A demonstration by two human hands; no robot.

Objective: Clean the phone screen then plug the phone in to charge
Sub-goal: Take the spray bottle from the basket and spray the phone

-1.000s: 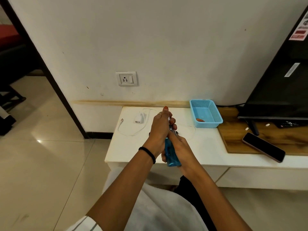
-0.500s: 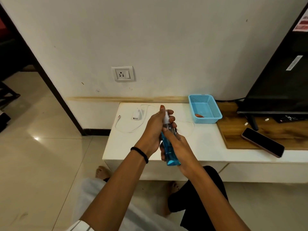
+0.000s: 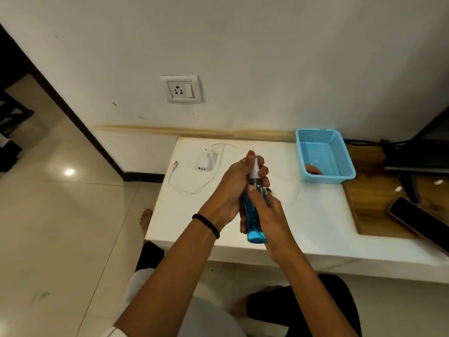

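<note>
blue liquid in a clear spray bottle (image 3: 254, 215) with a white nozzle cap, held roughly upright above the front part of a white counter (image 3: 315, 220). gripped around its lower body by the right hand (image 3: 267, 215), thumb pressed along the front of the bottle. wrapped around the white cap at the top by the left hand (image 3: 237, 188), fingers curled over it, a ring on one finger and a black band on the wrist. both hands together on the same bottle, one above the other. further back on the counter, to the left, a white charger adapter (image 3: 206, 162) lying flat, with a white cable (image 3: 184, 187) looping out from it toward the counter's left edge and ending in a loose connector. on the wall above, a white socket plate (image 3: 181, 89) with a switch, nothing plugged in. to the right, at the back of the counter, a light blue mesh basket (image 3: 340, 152) holding a small brownish object, too unclear to name. right of the basket, a wooden board (image 3: 369, 203) with a dark phone (image 3: 420, 222) lying flat, screen up, at the far right edge of view, well apart from both hands and from the charger. behind the board, the base of a dark television (image 3: 418, 156). pale tiled floor (image 3: 60, 227) on the left, a bare foot showing near the counter's corner.
</note>
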